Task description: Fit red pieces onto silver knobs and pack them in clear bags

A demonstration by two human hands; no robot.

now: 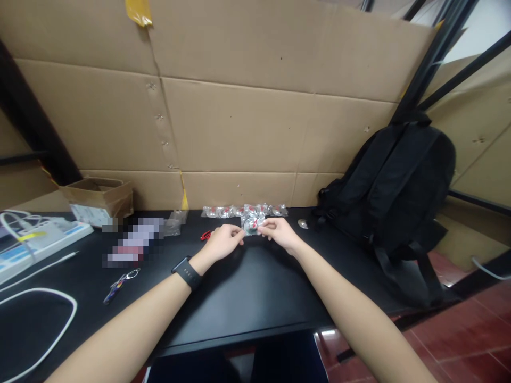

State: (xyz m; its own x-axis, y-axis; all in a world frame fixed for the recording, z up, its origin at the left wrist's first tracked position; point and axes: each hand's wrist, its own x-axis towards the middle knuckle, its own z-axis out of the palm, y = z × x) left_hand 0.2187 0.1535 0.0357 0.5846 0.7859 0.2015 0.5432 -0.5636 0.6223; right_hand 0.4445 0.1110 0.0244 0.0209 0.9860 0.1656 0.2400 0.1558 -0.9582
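Observation:
Between my two hands is a small clear plastic packet (251, 225) with a round silvery item and a red mark inside. The thumb and fingers of my left hand (224, 241) pinch its left edge. My right hand (280, 234) pinches the right edge in the same way. Just behind it, a row of similar packets (225, 211) lies along the cardboard wall. Something red, perhaps a small tool's handles (205, 235), lies beside my left hand, partly hidden by it. To the right of my right hand rests a loose round silvery piece (303, 224).
A black backpack (403, 186) leans at the right of the black table (239, 303). On the left are an open cardboard box (98, 202), a power strip (48, 247), white cables (72, 303), a keychain (120, 284), and clear bags (173, 223). Cardboard (239, 127) closes the back.

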